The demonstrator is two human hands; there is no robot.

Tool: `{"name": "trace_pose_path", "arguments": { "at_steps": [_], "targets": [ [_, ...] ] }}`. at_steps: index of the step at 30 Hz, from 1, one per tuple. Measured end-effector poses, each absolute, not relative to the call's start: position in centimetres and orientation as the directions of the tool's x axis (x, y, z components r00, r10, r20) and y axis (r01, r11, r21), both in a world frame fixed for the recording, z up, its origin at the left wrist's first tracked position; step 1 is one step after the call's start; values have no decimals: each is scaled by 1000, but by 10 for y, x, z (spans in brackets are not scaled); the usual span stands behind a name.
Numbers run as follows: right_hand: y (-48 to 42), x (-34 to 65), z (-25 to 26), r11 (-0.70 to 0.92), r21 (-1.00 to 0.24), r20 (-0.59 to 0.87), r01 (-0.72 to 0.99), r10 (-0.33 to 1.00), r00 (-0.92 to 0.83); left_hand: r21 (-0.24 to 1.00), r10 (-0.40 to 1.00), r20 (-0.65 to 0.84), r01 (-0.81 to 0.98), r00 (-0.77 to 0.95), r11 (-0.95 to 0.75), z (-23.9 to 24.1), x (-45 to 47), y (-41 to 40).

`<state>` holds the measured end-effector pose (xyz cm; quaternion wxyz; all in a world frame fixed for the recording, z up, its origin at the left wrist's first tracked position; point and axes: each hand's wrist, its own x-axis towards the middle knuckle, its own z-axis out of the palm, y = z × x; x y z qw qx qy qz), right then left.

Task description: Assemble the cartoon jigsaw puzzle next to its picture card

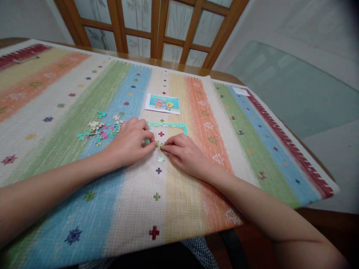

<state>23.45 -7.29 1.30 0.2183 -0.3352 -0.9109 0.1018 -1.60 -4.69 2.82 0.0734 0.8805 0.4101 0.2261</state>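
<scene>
1. Left hand (130,141): we record it lying on the mat (196,194), fingers curled, thumb and forefinger pinched on a piece (159,144).
2. Right hand (183,151): it rests on the mat with fingers held close together and its tips on the same piece. We cannot tell whether it grips or only presses.
3. Piece: small and pale. It lies between the two sets of fingertips, at the middle of the mat, just below the strip (168,126).
4. Strip: a joined teal run of puzzle edge, flat on the mat, just beyond both hands.
5. Pile (99,130): we note scattered teal, pink and cream pieces just left of the left hand.
6. Loose piece (160,159): a single one, just beside the right hand's fingers on the near side.
7. Picture (162,103): a cartoon print, flat on the mat, beyond the strip.
8. Mat: broad coloured stripes. It covers the table (179,67).
9. Glass (280,89): a pane to the right of the mat.
</scene>
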Motion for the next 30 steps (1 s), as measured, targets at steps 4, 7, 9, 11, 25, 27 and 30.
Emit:
{"name": "trace_pose_path", "arguments": {
  "at_steps": [4,7,9,11,25,27,30],
  "targets": [
    [-74,232,13,772,-255,314,582,636,-705,295,745,376,691,551,-660,22,-12,-48],
    [-75,232,13,778,-210,308,593,628,-714,261,744,380,708,549,-656,21,-9,-49],
    [-76,231,14,779,-179,297,601,625,-722,236,749,372,725,548,-647,21,-7,-50],
    [-77,230,15,782,-149,280,606,621,-732,223,750,368,731,549,-645,21,-5,-50],
    [-84,222,16,781,-148,224,607,624,-749,341,843,182,772,506,-537,28,-5,-48],
    [-84,222,16,780,-154,214,607,626,-750,340,859,133,792,494,-507,32,-4,-50],
    [-84,223,17,783,-151,200,603,621,-758,321,863,108,804,494,-500,35,-3,-51]
  ]
}}
